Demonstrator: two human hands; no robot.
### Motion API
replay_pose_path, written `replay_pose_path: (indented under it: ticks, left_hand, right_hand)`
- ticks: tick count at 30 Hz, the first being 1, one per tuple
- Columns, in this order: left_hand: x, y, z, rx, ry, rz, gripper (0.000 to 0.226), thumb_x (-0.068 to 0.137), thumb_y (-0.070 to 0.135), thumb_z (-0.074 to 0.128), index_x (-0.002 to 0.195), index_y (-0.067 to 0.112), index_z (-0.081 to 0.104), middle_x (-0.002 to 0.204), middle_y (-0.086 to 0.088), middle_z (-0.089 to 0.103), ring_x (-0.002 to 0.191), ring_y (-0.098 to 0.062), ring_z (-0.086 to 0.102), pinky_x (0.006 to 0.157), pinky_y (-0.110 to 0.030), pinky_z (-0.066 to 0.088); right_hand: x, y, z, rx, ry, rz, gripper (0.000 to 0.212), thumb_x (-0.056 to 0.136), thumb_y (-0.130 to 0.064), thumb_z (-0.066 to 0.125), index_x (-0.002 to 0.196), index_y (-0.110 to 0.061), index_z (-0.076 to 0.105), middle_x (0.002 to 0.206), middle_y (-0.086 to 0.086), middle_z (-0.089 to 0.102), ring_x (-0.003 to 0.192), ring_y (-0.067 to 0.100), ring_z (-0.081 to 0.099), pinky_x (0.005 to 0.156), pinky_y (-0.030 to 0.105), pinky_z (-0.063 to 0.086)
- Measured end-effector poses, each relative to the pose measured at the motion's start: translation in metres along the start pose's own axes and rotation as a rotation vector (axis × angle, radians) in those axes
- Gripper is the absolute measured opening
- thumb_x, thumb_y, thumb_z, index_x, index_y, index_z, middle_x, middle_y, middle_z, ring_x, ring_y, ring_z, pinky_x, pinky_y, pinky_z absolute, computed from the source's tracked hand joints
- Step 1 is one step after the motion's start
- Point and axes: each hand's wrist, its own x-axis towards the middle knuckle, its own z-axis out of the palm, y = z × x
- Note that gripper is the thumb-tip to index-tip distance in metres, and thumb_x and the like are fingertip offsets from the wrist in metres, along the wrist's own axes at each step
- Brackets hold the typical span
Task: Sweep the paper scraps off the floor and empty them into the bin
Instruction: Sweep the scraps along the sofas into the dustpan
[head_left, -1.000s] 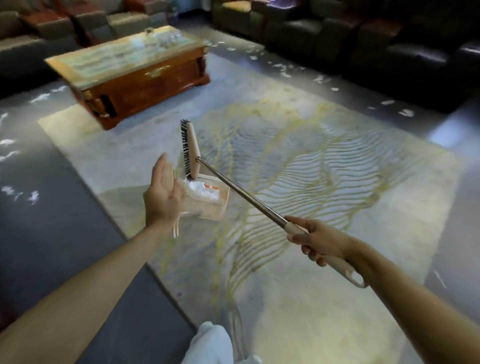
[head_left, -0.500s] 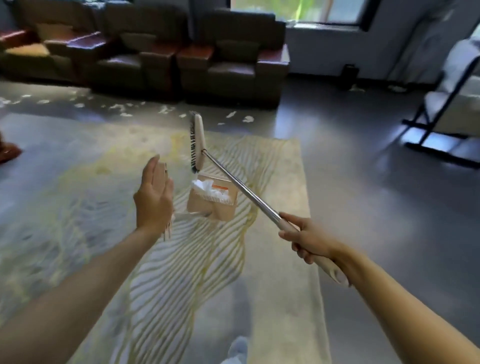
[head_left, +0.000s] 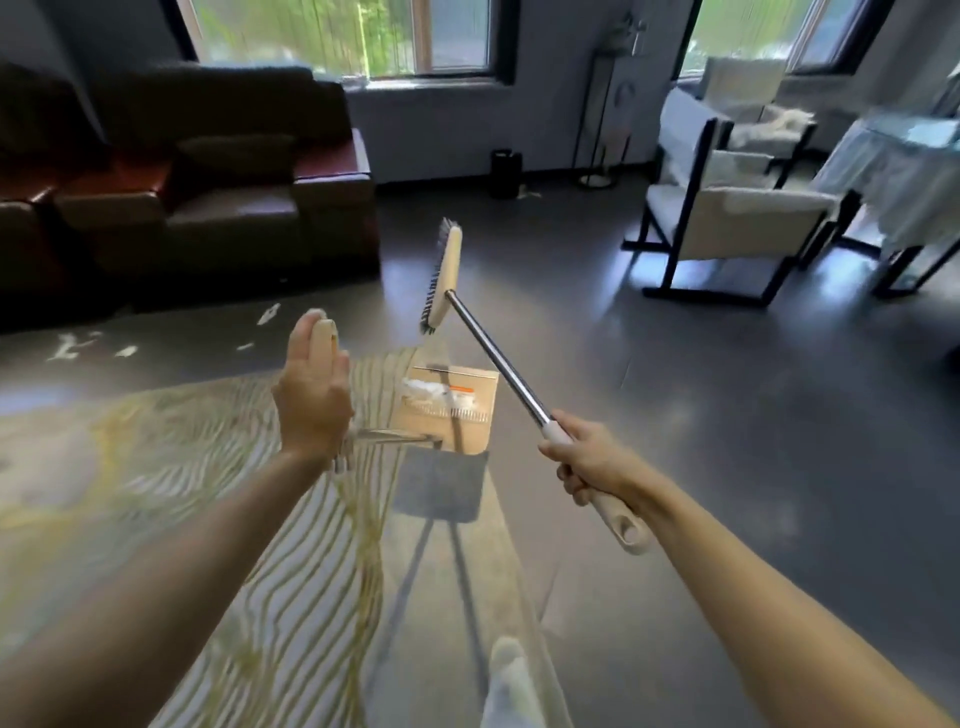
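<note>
left hand (head_left: 311, 400) curled round dustpan (head_left: 452, 421) handle, pan in air over rug (head_left: 156, 467) edge, paper scraps (head_left: 436, 392) inside. right hand (head_left: 587, 460) fisted on broom (head_left: 493, 353) handle, head up above pan. loose scraps (head_left: 67, 345) on floor by sofa (head_left: 234, 208).

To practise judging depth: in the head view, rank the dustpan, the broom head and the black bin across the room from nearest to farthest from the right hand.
1. Dustpan, low and just left of the right hand.
2. Broom head, raised, ahead and to the left.
3. Black bin, far ahead across the room.
</note>
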Motion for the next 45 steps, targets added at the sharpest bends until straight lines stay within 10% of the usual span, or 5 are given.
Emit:
replay_pose_path:
  ticks: [7,15,26,39,45]
  left_hand:
    - [0.193,0.004,0.159,-0.009,-0.023,0.015,0.046,0.099,0.019,0.051,0.144,0.021,0.04,0.127,0.002,0.056,0.095,0.0,0.058,0.086,-0.019,0.048]
    - [0.444,-0.049,0.338,-0.035,-0.099,0.001,0.043,0.099,0.019,0.051,0.141,0.023,0.043,0.125,-0.007,0.06,0.098,-0.032,0.062,0.09,-0.051,0.051]
    - [0.786,-0.082,0.534,-0.005,-0.123,0.07,0.052,0.092,0.01,0.062,0.141,0.018,0.045,0.117,0.001,0.059,0.09,-0.011,0.054,0.068,0.0,0.039]
    - [1.171,-0.143,0.795,-0.076,-0.092,0.047,0.064,0.087,0.012,0.069,0.142,0.027,0.042,0.122,0.017,0.047,0.108,-0.004,0.047,0.09,-0.017,0.036]
    - [1.341,-0.181,0.911,-0.157,-0.13,0.062,0.058,0.087,0.012,0.067,0.135,0.036,0.046,0.106,0.016,0.057,0.077,-0.014,0.064,0.055,-0.01,0.047]
  right_hand:
    - [0.217,-0.088,-0.085,0.143,0.015,0.025,0.047,0.096,-0.013,0.053,0.128,-0.046,0.047,0.044,-0.006,0.041,0.036,0.008,0.034,0.036,0.017,0.032]
    - [0.504,-0.188,-0.153,0.202,0.079,0.036,0.062,0.097,-0.011,0.054,0.15,-0.03,0.028,0.046,-0.002,0.043,0.035,0.007,0.034,0.033,0.016,0.032]
    - [0.853,-0.347,-0.25,0.311,0.129,0.054,0.065,0.096,-0.01,0.055,0.15,-0.03,0.025,0.043,-0.005,0.046,0.034,0.006,0.036,0.032,0.015,0.033]
    - [1.281,-0.517,-0.378,0.307,0.174,0.044,0.058,0.097,-0.009,0.052,0.148,-0.025,0.032,0.046,-0.004,0.041,0.034,0.005,0.033,0.031,0.014,0.029]
    - [1.471,-0.579,-0.411,0.358,0.177,0.055,0.059,0.096,-0.009,0.054,0.148,-0.027,0.032,0.044,-0.006,0.046,0.035,0.004,0.035,0.032,0.014,0.03]
